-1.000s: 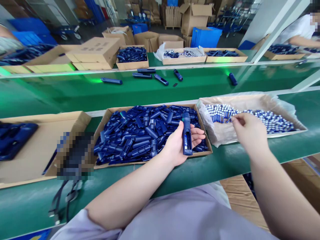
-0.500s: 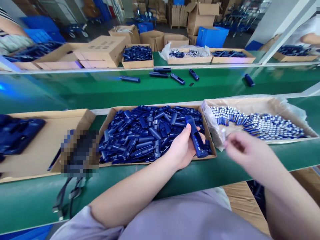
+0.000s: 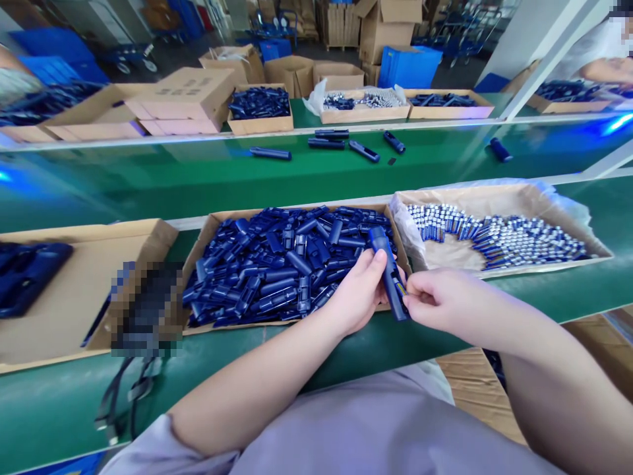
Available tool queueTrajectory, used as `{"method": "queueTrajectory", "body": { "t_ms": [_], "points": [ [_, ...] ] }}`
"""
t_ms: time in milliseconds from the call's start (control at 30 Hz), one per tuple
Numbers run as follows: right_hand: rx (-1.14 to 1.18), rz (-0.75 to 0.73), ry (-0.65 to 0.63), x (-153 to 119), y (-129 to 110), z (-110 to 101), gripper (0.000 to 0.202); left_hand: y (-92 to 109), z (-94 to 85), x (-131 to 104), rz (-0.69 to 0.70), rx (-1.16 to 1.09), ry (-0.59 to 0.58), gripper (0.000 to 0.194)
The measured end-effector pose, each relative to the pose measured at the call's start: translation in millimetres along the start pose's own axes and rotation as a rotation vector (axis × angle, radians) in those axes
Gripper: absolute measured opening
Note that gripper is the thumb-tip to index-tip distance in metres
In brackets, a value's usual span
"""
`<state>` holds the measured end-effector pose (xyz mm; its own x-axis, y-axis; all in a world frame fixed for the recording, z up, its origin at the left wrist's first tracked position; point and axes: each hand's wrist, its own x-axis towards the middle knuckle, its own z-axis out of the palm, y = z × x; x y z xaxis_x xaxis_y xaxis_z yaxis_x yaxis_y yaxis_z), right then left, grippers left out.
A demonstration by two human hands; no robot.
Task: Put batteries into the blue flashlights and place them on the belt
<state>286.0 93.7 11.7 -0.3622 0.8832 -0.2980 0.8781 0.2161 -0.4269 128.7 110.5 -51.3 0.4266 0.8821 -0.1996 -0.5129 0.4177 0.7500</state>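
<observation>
My left hand (image 3: 360, 290) is closed round a dark blue tubular plastic housing (image 3: 378, 241), which has a long open slot in its side. It is held tilted over the right end of a carton tray (image 3: 232, 332) piled with dark blue plastic parts (image 3: 277, 276). The fingers of my right hand (image 3: 440, 300) pinch a small battery (image 3: 401, 289) at the slot's lower end. Fingers hide most of the battery, so how far it sits inside cannot be made out. To the right, a plastic-lined carton tray (image 3: 558, 264) holds many upright batteries (image 3: 529, 239).
Several dark blue housings (image 3: 363, 151) lie on the green belt (image 3: 198, 178) behind the trays. At left stand another carton tray (image 3: 44, 330) and cables (image 3: 116, 396). Beyond the belt are more filled cartons (image 3: 262, 124). A co-worker's arm (image 3: 606, 69) shows at far right.
My right hand has moved left from beside the battery tray to the housing, bringing the battery to its slot. My left hand still grips the housing. The view has shifted slightly.
</observation>
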Motion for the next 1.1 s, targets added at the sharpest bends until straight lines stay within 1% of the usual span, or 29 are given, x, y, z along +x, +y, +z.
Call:
{"method": "queueTrajectory", "body": {
  "t_ms": [67, 133, 200, 233, 267, 300, 333, 367, 400, 467, 533, 567, 667, 767, 867, 967, 1100],
  "points": [
    [0.008, 0.003, -0.009, 2, -3, 2, 0.033, 0, 0.1, 0, -0.018, -0.018, 0.014, 0.047],
    [0.071, -0.008, 0.019, 5, -4, 3, 0.037, 1, -1.0, 1, -0.048, -0.054, 0.038, 0.043],
    [0.179, -0.021, 0.1, 9, 4, -1, 0.04, 2, -3.7, 3, -0.11, -0.125, 0.045, 0.038],
    [0.215, 0.009, 0.171, 13, 14, -4, 0.04, 3, -5.5, 5, -0.158, -0.171, 0.037, 0.036],
    [0.204, 0.083, 0.26, 17, 28, -9, 0.04, 4, -7.5, 6, -0.209, -0.221, 0.024, 0.036],
    [0.155, 0.187, 0.355, 22, 46, -14, 0.039, 6, -9.4, 7, -0.255, -0.268, 0.009, 0.037],
    [0.054, 0.33, 0.454, 28, 66, -18, 0.038, 7, -11.1, 7, -0.29, -0.306, -0.005, 0.038],
    [-0.112, 0.463, 0.529, 35, 88, -22, 0.035, 8, -12.4, 8, -0.309, -0.33, -0.011, 0.039],
    [-0.172, 0.495, 0.54, 41, 110, -24, 0.031, 9, -13.3, 8, -0.311, -0.342, -0.012, 0.04],
    [-0.24, 0.493, 0.521, 52, 146, -24, 0.037, 11, -13.6, 8, -0.299, -0.34, -0.008, 0.041],
    [-0.304, 0.435, 0.504, 60, 171, -18, 0.048, 11, -12.7, 7, -0.289, -0.324, -0.014, 0.041],
    [-0.351, 0.406, 0.508, 62, 178, -14, 0.049, 12, -12.1, 7, -0.284, -0.318, -0.019, 0.041],
    [-0.451, 0.317, 0.544, 65, 191, -3, 0.036, 12, -10.7, 6, -0.277, -0.309, -0.021, 0.041],
    [-0.43, 0.254, 0.554, 63, 197, 0, 0.029, 12, -10.4, 6, -0.272, -0.31, -0.012, 0.042],
    [-0.384, 0.223, 0.526, 61, 201, 0, 0.025, 11, -10.9, 6, -0.269, -0.308, -0.02, 0.042],
    [-0.336, 0.245, 0.483, 58, 200, -1, 0.019, 9, -11.2, 6, -0.254, -0.299, -0.038, 0.04],
    [-0.265, 0.329, 0.413, 57, 194, -1, 0.006, 8, -10.1, 5, -0.192, -0.227, -0.069, 0.04]
  ]
}}
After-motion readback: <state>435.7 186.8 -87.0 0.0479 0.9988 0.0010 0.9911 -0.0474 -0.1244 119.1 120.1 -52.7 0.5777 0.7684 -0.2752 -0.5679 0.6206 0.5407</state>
